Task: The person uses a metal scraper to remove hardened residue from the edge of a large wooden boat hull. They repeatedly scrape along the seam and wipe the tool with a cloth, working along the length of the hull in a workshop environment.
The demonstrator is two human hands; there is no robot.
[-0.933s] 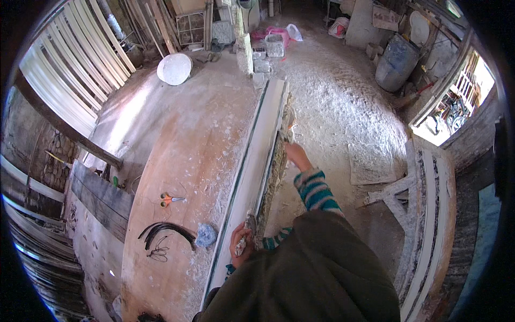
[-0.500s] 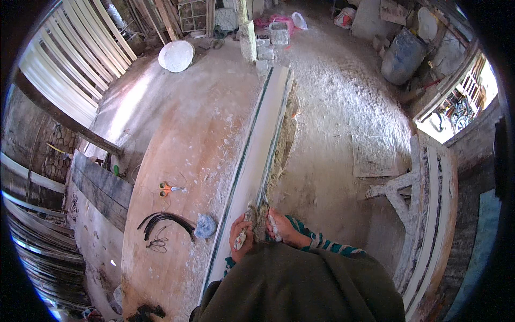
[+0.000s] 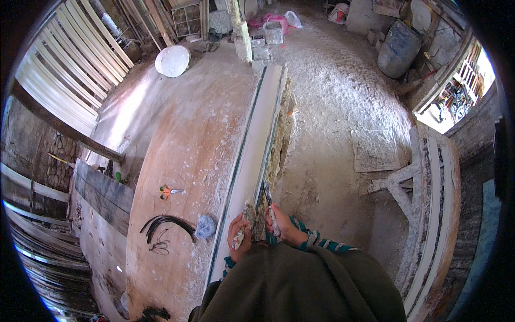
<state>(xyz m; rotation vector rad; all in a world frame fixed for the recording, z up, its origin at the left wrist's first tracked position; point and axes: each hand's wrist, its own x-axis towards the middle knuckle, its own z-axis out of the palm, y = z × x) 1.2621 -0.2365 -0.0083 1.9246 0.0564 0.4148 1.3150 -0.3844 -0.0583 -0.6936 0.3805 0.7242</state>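
Observation:
A long white moulding strip (image 3: 255, 137) with dark green edges runs away from me along the worktable. Rough beige plaster (image 3: 277, 155) clings to its right side. My left hand (image 3: 238, 235) is closed round the crusted handle of a plaster-coated scraper (image 3: 248, 213), over the strip's near part. Just to the right, my right hand (image 3: 285, 228) grips a narrow metal spatula (image 3: 267, 192) by its whitened handle. Its blade points forward against the strip's right edge. My body hides the strip's near end.
On the wooden tabletop (image 3: 177, 123) to the left lie orange-handled scissors (image 3: 165, 191), black curved strips (image 3: 170, 219), thin wire (image 3: 159, 246) and a bluish wad (image 3: 204, 227). A plaster-splashed wooden stand (image 3: 424, 214) is at right. A blue barrel (image 3: 399, 49) stands far right.
The spatula in my right hand has shifted slightly forward along the strip's right edge. My left hand keeps hold of the scraper in nearly the same spot. The whole view has shifted a little.

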